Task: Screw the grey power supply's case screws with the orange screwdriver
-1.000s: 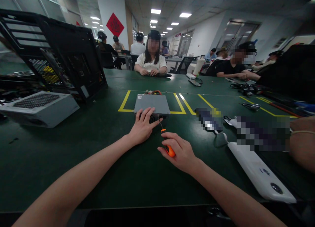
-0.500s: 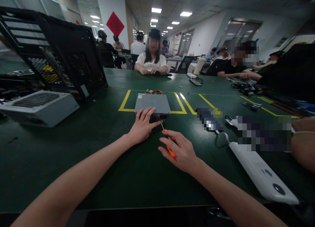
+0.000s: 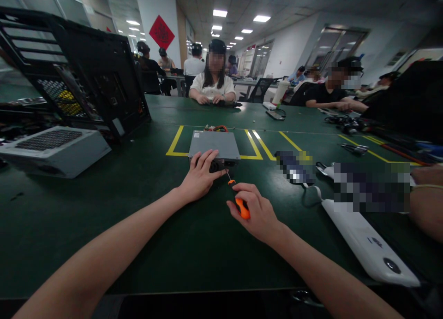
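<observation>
A grey metal computer power supply (image 3: 216,144) sits flat on the green table, with coloured wires (image 3: 219,128) at its far side. My left hand (image 3: 200,174) is on its near edge, the fingers spread over the top and the thumb stretched along the front face. In my right hand (image 3: 256,210) is a screwdriver (image 3: 244,209) with an orange and black handle, held between thumb and fingers. Its thin shaft points up at the front face, close to my left thumb tip. Whether the tip sits in a screw is too small to tell.
To the left stand a black computer case (image 3: 104,79) and a second power supply (image 3: 62,150). A white power bank-like device (image 3: 370,240) lies at right, near another person's arm (image 3: 427,203). Yellow tape (image 3: 258,146) marks the table. Across it sits a person (image 3: 214,86).
My right hand's fingers have curled further round the screwdriver handle, and the handle has turned. My left hand and the power supply stay in place.
</observation>
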Motion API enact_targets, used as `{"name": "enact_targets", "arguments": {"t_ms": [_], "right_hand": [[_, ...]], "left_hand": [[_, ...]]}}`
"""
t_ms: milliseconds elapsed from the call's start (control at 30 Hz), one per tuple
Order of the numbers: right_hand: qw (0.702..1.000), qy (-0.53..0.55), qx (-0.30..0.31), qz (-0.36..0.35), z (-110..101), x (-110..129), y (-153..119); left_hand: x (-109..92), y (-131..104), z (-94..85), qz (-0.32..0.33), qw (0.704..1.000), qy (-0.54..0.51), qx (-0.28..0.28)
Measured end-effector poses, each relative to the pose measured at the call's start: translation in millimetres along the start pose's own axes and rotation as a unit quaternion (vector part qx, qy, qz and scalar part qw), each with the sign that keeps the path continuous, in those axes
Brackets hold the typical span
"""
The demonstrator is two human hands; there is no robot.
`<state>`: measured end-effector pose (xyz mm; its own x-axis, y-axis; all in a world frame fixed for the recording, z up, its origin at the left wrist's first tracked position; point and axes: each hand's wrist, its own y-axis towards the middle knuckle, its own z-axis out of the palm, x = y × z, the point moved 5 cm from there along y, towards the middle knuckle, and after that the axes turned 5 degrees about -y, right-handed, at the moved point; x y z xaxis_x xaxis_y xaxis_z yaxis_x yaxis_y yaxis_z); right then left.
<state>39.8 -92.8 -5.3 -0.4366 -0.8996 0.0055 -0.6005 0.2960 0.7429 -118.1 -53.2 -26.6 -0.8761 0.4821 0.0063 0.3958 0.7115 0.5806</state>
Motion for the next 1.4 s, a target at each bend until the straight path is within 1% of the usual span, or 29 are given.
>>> {"name": "enact_targets", "arguments": {"t_ms": [133,200,300,367,433,500,567,667,733,800,867,933,1000,1033,1100,1167,1233,1267,1400], "right_hand": [[0.998,-0.034,0.032,-0.037,-0.1,5.0,1.9],[0.999,-0.036,0.034,-0.023,-0.9,4.0,2.5],[1.0,0.0,0.012,0.012,-2.6,0.3,1.5],[1.0,0.008,0.013,-0.002,-1.8,1.3,0.8],[0.999,-0.012,0.03,-0.031,-0.1,4.1,0.8],[0.998,-0.032,0.041,-0.041,0.7,4.8,1.2],[0.999,-0.029,0.035,-0.015,0.1,1.9,1.5],[0.999,0.009,0.016,0.029,-1.3,-3.2,0.3],[1.0,0.012,0.021,0.012,-0.7,-1.6,-0.4],[0.999,-0.014,0.042,-0.025,1.0,2.5,-0.6],[0.997,-0.038,0.055,-0.04,1.9,4.4,-0.5],[0.998,-0.033,0.05,-0.016,1.1,2.4,-0.2],[0.999,-0.007,0.032,0.019,-0.5,-0.9,-0.4],[0.999,0.002,0.026,0.025,-1.0,-1.5,-0.4],[0.999,0.001,0.032,0.002,-0.6,1.0,0.1],[0.997,-0.025,0.053,-0.042,0.9,5.7,1.1],[0.995,-0.047,0.061,-0.062,1.5,8.2,2.1],[0.995,-0.049,0.059,-0.057,1.3,7.9,2.4],[0.999,-0.008,0.035,0.006,-0.5,1.1,0.6]], "left_hand": [[0.6,0.0,-0.7,-0.001,1.0,-0.004,-0.003],[2.0,0.0,-0.3,-0.007,1.0,0.003,-0.007],[4.4,0.5,0.4,-0.022,0.999,0.016,-0.021],[5.2,1.0,0.7,-0.026,0.999,0.017,-0.031],[5.3,1.5,0.5,-0.029,0.999,0.016,-0.042],[5.3,1.8,0.3,-0.03,0.998,0.017,-0.049],[5.0,1.9,0.3,-0.029,0.998,0.019,-0.052],[5.1,1.9,0.5,-0.028,0.998,0.021,-0.05],[5.3,2.0,0.8,-0.028,0.998,0.022,-0.047],[5.4,2.1,1.0,-0.027,0.998,0.02,-0.046],[5.4,2.1,1.0,-0.026,0.998,0.017,-0.049],[5.3,2.1,1.0,-0.026,0.998,0.017,-0.053],[5.1,2.1,0.9,-0.026,0.998,0.018,-0.056],[5.0,2.0,0.7,-0.026,0.998,0.018,-0.057],[4.6,1.9,0.5,-0.026,0.998,0.021,-0.055],[4.2,2.0,0.3,-0.026,0.998,0.022,-0.05],[3.8,2.1,0.0,-0.025,0.998,0.022,-0.049],[3.9,2.1,-0.1,-0.026,0.998,0.022,-0.051],[4.2,2.1,0.0,-0.027,0.998,0.021,-0.053]]}}
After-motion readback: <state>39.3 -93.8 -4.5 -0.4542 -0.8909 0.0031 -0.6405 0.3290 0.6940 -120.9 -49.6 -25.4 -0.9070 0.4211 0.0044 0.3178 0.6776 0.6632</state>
